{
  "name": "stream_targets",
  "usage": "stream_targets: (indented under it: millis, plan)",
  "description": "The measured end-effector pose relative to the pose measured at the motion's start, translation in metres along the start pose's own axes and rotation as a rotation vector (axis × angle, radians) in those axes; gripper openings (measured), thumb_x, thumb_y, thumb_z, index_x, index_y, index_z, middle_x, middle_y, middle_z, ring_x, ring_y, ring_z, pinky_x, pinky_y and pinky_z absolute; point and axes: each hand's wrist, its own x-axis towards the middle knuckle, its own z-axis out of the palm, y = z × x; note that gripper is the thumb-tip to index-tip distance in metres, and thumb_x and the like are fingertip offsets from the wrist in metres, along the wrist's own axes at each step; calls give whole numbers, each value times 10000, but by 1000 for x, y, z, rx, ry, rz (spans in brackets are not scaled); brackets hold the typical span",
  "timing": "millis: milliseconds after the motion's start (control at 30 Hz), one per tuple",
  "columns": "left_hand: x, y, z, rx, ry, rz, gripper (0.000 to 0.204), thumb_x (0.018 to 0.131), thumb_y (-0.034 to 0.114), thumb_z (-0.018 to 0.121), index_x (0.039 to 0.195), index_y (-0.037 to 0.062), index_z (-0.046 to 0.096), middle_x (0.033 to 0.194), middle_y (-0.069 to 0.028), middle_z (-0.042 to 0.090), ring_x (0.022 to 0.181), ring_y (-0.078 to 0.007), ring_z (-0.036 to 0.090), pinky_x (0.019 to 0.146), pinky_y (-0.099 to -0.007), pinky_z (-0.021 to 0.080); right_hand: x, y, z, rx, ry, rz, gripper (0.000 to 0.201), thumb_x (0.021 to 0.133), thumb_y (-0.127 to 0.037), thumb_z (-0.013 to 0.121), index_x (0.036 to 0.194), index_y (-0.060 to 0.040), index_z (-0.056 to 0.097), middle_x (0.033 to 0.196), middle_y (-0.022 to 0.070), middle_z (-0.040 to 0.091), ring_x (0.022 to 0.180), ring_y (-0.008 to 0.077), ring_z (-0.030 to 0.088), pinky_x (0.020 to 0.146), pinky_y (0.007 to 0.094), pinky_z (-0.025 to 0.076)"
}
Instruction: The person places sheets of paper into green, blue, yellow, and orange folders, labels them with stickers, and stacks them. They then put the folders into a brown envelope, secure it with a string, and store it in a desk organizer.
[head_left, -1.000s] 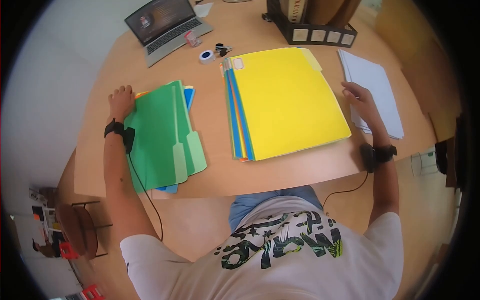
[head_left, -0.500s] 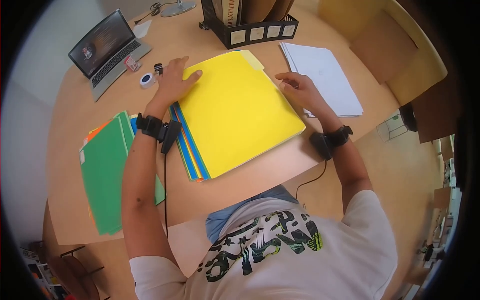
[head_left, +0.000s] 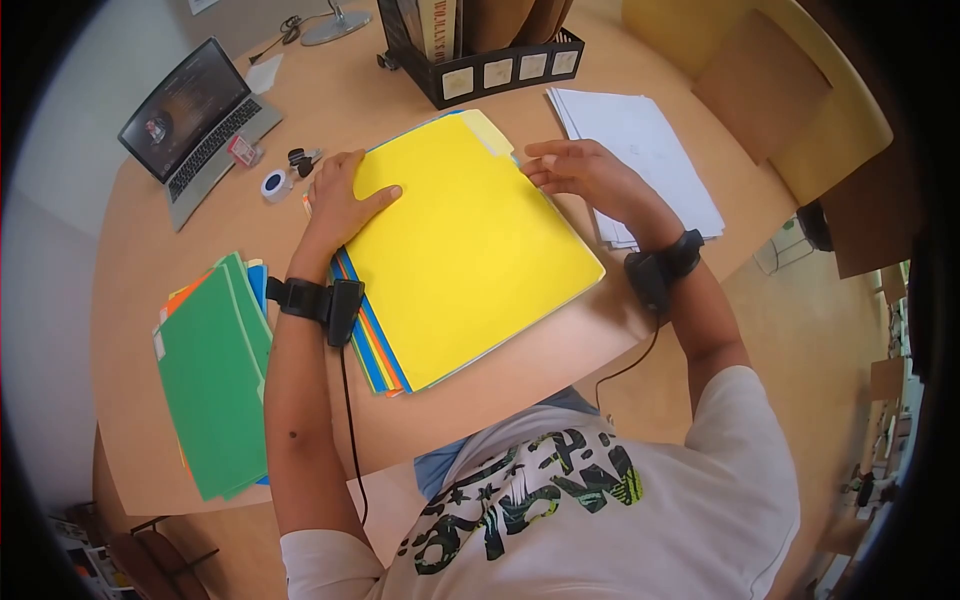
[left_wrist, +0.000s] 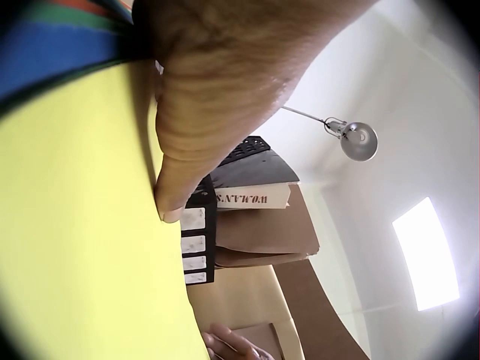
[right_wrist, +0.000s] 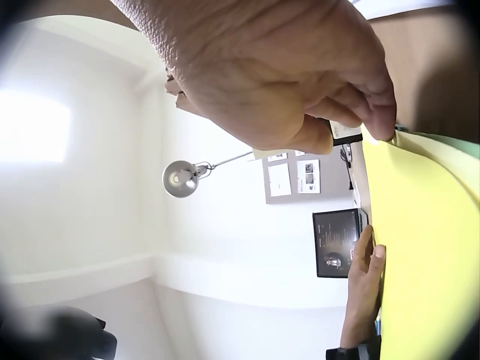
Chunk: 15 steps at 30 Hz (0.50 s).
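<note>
A stack of folders with a yellow one (head_left: pixel 460 250) on top lies mid-table, blue, orange and green edges showing at its left side. My left hand (head_left: pixel 338 205) rests at the stack's upper left edge, its thumb lying on the yellow surface, as the left wrist view shows with the thumb (left_wrist: pixel 176 187). At the right edge, near the pale tab (head_left: pixel 487 133), is my right hand (head_left: pixel 590 180). Its bent fingertips touch the folder edge in the right wrist view, the thumb held apart from them. A pile of green folders (head_left: pixel 215 380) lies left of my left forearm.
White papers (head_left: pixel 650 150) lie to the right, partly behind my right hand. A black organizer (head_left: pixel 510 72) with books stands at the back. An open laptop (head_left: pixel 190 110), a tape roll (head_left: pixel 275 185), a small red and clear item (head_left: pixel 243 151) and black clips (head_left: pixel 302 160) are back left.
My left hand has left the green folders and come to the yellow stack's left edge. My right hand has moved left to the stack's right edge. The head view has shifted.
</note>
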Motion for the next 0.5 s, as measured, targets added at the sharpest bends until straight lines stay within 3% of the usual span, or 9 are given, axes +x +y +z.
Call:
stream_targets:
  millis: [167, 267, 400, 500]
  plan:
    - [-3, 0, 6, 14, 80, -6, 718, 802, 534, 607, 1292, 28, 465, 1263, -192, 463, 1217, -336, 412, 1024, -447, 298, 4, -5, 12, 218, -2, -84, 435, 934, -145, 478, 1312, 61, 415, 1167, 129, 576, 1057, 187, 560, 969, 311, 413]
    - [-2, -6, 8, -91, 115, -17, 676, 846, 512, 555, 1302, 23, 457, 1275, -197, 448, 1238, -349, 378, 1038, -453, 261, 9, -5, 14, 328, -105, -194, 494, 914, -120, 505, 1365, 24, 364, 1225, 114, 558, 1135, 192, 521, 1016, 332, 366]
    - [0, -12, 9, -166, 100, -35, 572, 913, 421, 474, 1311, 11, 446, 1286, -201, 441, 1246, -346, 367, 1053, -439, 247, 14, -20, 30, 264, -250, -326, 580, 888, -114, 556, 1407, -13, 317, 1296, 100, 520, 1220, 196, 457, 1048, 341, 325]
    - [3, -15, 15, -266, 203, -6, 507, 937, 351, 433, 1311, 9, 443, 1260, -211, 456, 1218, -340, 389, 1045, -422, 262, 15, -41, 52, 197, -337, -443, 597, 884, -114, 570, 1412, -12, 311, 1311, 102, 509, 1240, 198, 440, 1042, 332, 327]
